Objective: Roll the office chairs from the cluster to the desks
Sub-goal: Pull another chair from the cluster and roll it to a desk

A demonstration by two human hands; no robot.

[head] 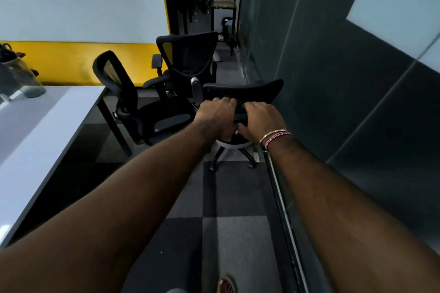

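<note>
both hands clamped on chair back; jar on desk, contents unclear.

Bare forearms; the right wrist wears a pink braided band and thin metal bangle.

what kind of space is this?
Most likely an office: a narrow carpeted aisle with mesh office chairs, a long white desk on the left, and glass partition walls on the right.

Desk left; chairs beside it
</note>
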